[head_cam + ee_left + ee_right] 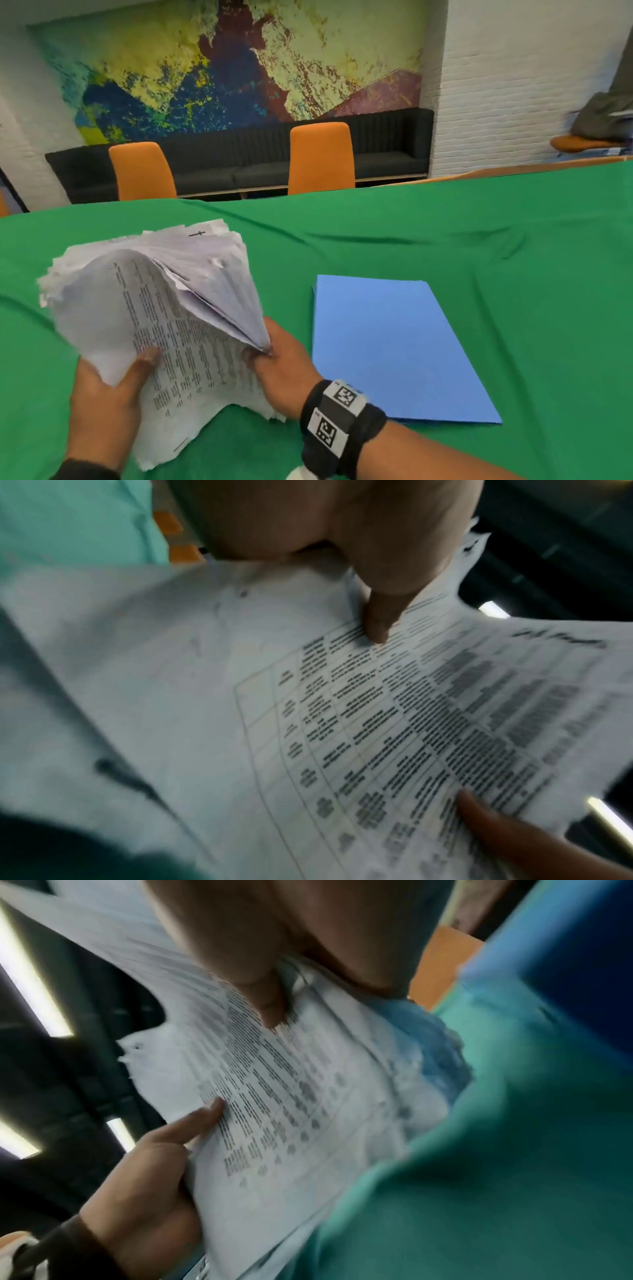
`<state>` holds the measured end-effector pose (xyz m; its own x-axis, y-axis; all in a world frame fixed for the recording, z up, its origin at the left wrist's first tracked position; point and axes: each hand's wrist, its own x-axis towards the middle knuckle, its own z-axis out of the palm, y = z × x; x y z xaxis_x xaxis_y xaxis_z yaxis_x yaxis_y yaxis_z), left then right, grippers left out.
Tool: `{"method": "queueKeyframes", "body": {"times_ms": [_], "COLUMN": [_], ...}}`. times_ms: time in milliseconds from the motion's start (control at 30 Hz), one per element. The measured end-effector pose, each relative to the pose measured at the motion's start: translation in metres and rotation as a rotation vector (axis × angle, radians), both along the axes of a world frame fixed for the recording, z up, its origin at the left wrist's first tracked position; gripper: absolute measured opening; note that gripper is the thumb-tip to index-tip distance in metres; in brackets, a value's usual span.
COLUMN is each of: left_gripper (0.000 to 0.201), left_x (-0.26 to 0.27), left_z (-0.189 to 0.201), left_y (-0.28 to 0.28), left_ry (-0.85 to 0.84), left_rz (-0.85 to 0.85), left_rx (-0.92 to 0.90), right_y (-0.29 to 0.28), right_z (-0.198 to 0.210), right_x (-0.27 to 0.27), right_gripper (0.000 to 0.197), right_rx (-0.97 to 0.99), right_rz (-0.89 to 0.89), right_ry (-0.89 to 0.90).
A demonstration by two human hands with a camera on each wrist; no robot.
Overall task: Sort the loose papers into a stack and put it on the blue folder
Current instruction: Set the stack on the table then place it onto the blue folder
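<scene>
A thick, ragged stack of printed papers [150,308] is held up off the green table, its far end drooping and fanned. My left hand [113,387] grips its near left edge, thumb on the top printed sheet. My right hand [277,359] pinches the near right edge, thumb on top. The left wrist view shows my left thumb [377,620] pressed on the printed table of the papers [308,723]. The right wrist view shows my right thumb [270,1007] on the papers [291,1096]. The blue folder [394,346] lies flat and shut on the cloth, just right of my right hand.
A green cloth [479,240] covers the table, with folds across its middle. Two orange chairs [322,157] stand at the far edge before a dark bench [239,161]. Another person sits at the far right [603,116].
</scene>
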<state>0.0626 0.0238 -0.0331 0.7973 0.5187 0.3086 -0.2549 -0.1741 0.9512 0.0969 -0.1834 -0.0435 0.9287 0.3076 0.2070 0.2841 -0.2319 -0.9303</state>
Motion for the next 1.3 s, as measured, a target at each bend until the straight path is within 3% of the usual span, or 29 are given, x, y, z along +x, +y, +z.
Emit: {"method": "queueKeyframes", "body": {"times_ms": [33,100,133,167,267,333,400,500,633,733,833,900,933,1033,1100,1167,1300], "left_gripper": [0.054,0.071,0.077,0.074,0.041,0.039,0.04,0.037,0.039,0.037,0.035,0.034,0.036,0.076,0.101,0.101,0.077], "left_x": [0.01,0.046,0.049,0.048,0.02,0.014,0.026,0.042,0.054,0.054,0.053,0.05,0.047,0.036,0.029,0.027,0.031], "left_z": [-0.009,-0.064,-0.059,-0.043,0.038,0.049,0.034,0.008,-0.007,0.0,0.006,0.005,0.004,-0.006,-0.018,-0.025,-0.025], "left_y": [0.019,0.078,0.083,0.062,-0.073,-0.132,-0.169,-0.212,-0.253,-0.266,-0.264,-0.26,-0.256,-0.24,-0.23,-0.223,-0.216], "left_ry": [0.02,0.078,0.045,0.055,0.084,0.148,0.253,0.393,0.477,0.443,0.442,0.466,0.464,0.47,0.539,0.563,0.462], "left_rz": [0.052,0.044,0.069,0.029,-0.328,-0.568,-0.74,-0.825,-0.878,-0.876,-0.891,-0.919,-0.938,-0.893,-0.879,-0.872,-0.766], "left_rx": [-0.012,-0.032,-0.025,0.033,0.123,0.072,0.031,-0.08,-0.087,-0.066,-0.056,0.071,0.219,1.021,1.398,1.505,1.489], "right_y": [-0.005,-0.028,-0.047,-0.07,-0.151,-0.204,-0.247,-0.291,-0.324,-0.334,-0.339,-0.345,-0.348,-0.359,-0.366,-0.37,-0.376], "right_z": [0.01,0.036,0.048,0.058,0.069,0.06,0.043,0.012,-0.012,-0.012,-0.013,-0.019,-0.021,-0.026,-0.028,-0.03,-0.028], "right_x": [0.001,0.002,0.002,0.003,0.003,-0.003,-0.018,-0.04,-0.054,-0.058,-0.056,-0.054,-0.053,-0.054,-0.057,-0.06,-0.065], "right_gripper": [0.027,0.021,0.021,0.025,0.043,0.049,0.05,0.048,0.053,0.048,0.038,0.036,0.036,0.035,0.033,0.031,0.041], "right_rx": [0.001,-0.054,-0.095,-0.114,0.011,0.112,0.156,0.184,0.244,0.445,0.417,0.285,0.233,0.195,0.219,0.202,0.241], "right_rz": [0.006,0.009,-0.004,-0.029,-0.107,-0.111,-0.151,-0.285,-0.381,-0.338,-0.31,-0.349,-0.366,-0.44,-0.475,-0.487,-0.511], "right_ry": [-0.023,-0.099,-0.138,-0.154,-0.062,0.069,0.191,0.286,0.347,0.494,0.537,0.485,0.47,0.463,0.465,0.462,0.489]}}
